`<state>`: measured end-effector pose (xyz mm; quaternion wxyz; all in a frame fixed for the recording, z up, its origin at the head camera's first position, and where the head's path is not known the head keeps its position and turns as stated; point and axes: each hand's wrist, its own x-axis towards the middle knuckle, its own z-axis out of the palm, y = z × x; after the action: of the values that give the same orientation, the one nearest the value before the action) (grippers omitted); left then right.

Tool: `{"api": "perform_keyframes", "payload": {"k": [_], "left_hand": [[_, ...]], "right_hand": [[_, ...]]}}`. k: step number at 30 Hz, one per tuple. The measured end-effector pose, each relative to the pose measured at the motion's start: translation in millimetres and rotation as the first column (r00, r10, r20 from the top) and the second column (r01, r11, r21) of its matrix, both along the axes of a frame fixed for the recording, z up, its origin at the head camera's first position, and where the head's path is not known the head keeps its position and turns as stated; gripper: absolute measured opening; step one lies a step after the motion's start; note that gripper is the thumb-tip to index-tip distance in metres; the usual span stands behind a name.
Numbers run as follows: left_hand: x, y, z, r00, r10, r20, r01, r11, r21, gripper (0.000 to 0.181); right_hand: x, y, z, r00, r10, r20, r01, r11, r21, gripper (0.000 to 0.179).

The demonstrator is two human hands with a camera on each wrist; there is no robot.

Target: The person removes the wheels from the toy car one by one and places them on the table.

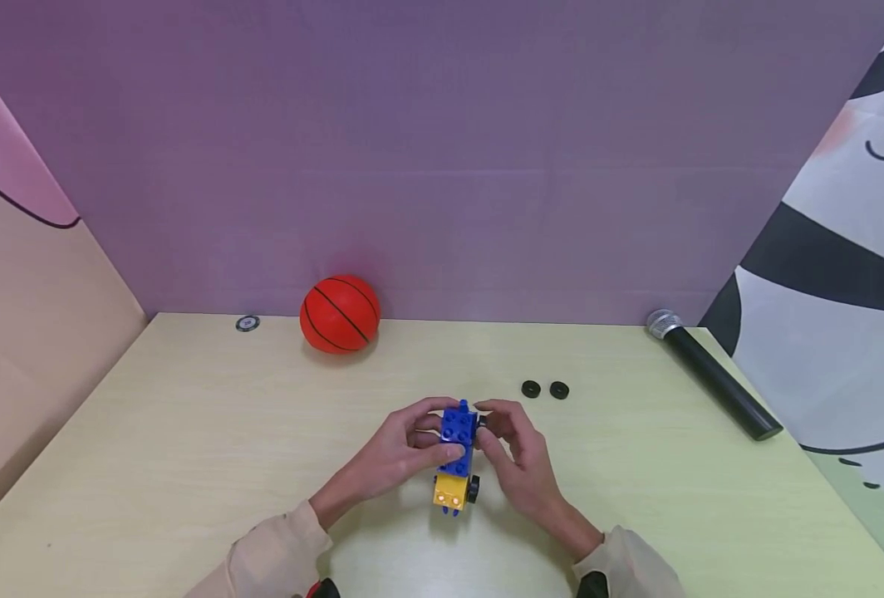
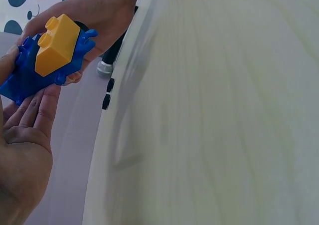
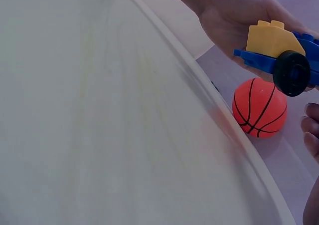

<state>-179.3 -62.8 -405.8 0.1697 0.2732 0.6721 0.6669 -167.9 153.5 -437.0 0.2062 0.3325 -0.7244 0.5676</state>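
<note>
A small toy car point(image 1: 458, 425), built of a blue brick base with a yellow sloped brick point(image 1: 449, 492) on its near end, is held above the table. My left hand point(image 1: 390, 455) grips it from the left, thumb across the blue studs. One black wheel point(image 3: 291, 73) sits on the car's right side beside the yellow brick. At the far right side of the car, my right hand point(image 1: 523, 465) pinches another black wheel point(image 1: 482, 422) against the base; the fingers partly hide it. The left wrist view shows the car's left side with bare blue axle stubs point(image 2: 60, 79).
Two loose black wheels point(image 1: 531, 389) lie on the table point(image 1: 210, 448) beyond my right hand. A red basketball-patterned ball point(image 1: 340, 314) and a small dark round disc point(image 1: 248, 323) sit along the back edge. At the right edge lies a black microphone point(image 1: 719, 378).
</note>
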Motion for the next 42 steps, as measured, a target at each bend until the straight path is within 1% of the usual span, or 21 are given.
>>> {"api": "perform_keyframes", "payload": {"k": [6, 10, 16, 23, 29, 32, 35, 39, 42], "left_hand": [[0.5, 0.7, -0.2, 1.0, -0.001, -0.006, 0.001, 1.0, 0.02, 0.059], [-0.1, 1.3, -0.7, 1.0, 0.007, -0.008, -0.007, 1.0, 0.012, 0.059], [-0.2, 0.5, -2.4, 1.0, 0.01, -0.003, -0.01, 1.0, -0.007, 0.059], [0.7, -1.7, -4.0, 1.0, 0.001, -0.01, -0.001, 1.0, -0.018, 0.063], [0.9, -3.6, -5.2, 1.0, -0.012, -0.025, 0.012, 1.0, -0.013, 0.065], [0.9, -3.9, -5.1, 1.0, -0.014, -0.022, 0.013, 1.0, -0.014, 0.065], [1.0, -4.0, -4.6, 1.0, -0.015, -0.026, 0.015, 1.0, -0.007, 0.065], [1.3, -4.0, -3.8, 0.999, -0.006, -0.032, 0.006, 1.0, 0.008, 0.063], [1.7, -3.5, -3.8, 0.999, 0.012, -0.034, -0.011, 1.0, 0.02, 0.061]], "right_hand": [[0.1, -0.9, -2.2, 1.0, 0.0, 0.014, 0.0, 1.0, -0.006, 0.03], [0.7, -1.9, -2.5, 1.0, -0.004, -0.007, 0.004, 1.0, -0.023, 0.03], [1.7, -2.9, -1.7, 1.0, 0.027, -0.012, -0.027, 0.999, -0.045, 0.028], [1.1, -0.6, 2.7, 0.998, 0.056, -0.041, -0.056, 0.998, -0.012, 0.029], [0.9, 1.5, 4.5, 0.997, 0.037, -0.073, -0.033, 0.998, 0.047, 0.029], [0.6, 1.6, 4.4, 0.996, 0.039, -0.083, -0.034, 0.998, 0.055, 0.029], [0.9, 1.8, 4.1, 0.996, 0.06, -0.065, -0.057, 0.997, 0.043, 0.028], [1.9, 1.9, 4.0, 0.995, 0.098, -0.011, -0.098, 0.995, 0.009, 0.028], [2.6, 1.8, 3.9, 0.995, 0.098, 0.019, -0.098, 0.995, -0.004, 0.032]]}}
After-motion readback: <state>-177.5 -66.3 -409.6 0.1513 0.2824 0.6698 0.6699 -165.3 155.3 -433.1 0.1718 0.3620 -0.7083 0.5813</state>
